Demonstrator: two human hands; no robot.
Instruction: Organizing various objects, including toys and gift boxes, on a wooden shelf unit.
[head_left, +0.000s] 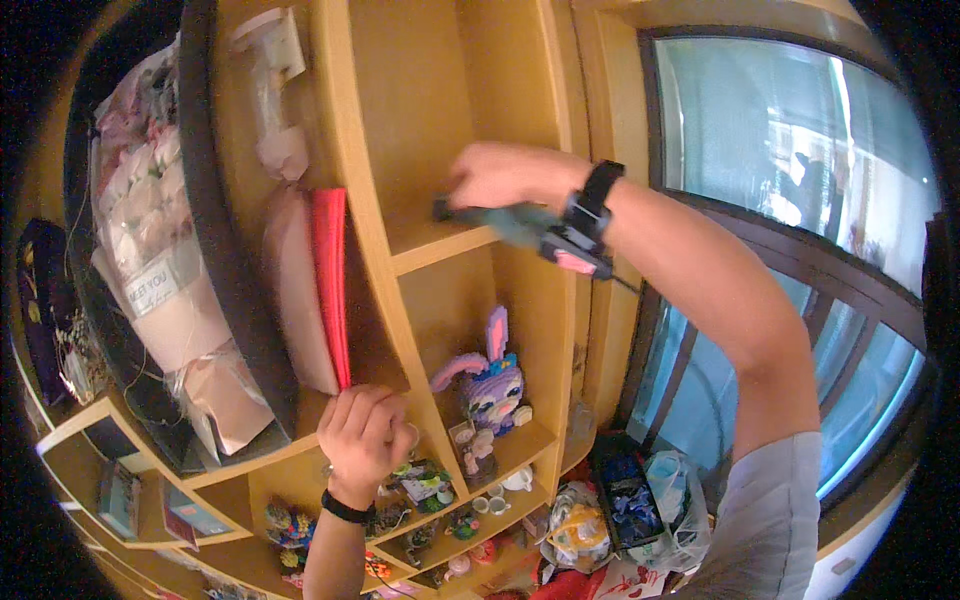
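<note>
My right hand (480, 176) is raised in front of an upper cubby of the wooden shelf unit (416, 259), blurred, with its fingers curled. A dark, partly greenish object (517, 225) runs just below it towards the wrist; whether the fingers hold it is unclear. A black band with a device and a pink-marked part sits at that wrist. My left hand (364, 431), with a black wristband, is at the lower end of a red-edged, pale flat object (334, 292) standing in a compartment. Its fingers are bent, and whether they grip anything cannot be told.
A wrapped flower bouquet (161, 247) fills a dark-framed box at left. A purple rabbit figure (495, 394) stands in a cubby below my right hand. Small cups (496, 505) and ornaments occupy lower shelves. Bags (577, 525) and a dark bin lie beneath the window (787, 150).
</note>
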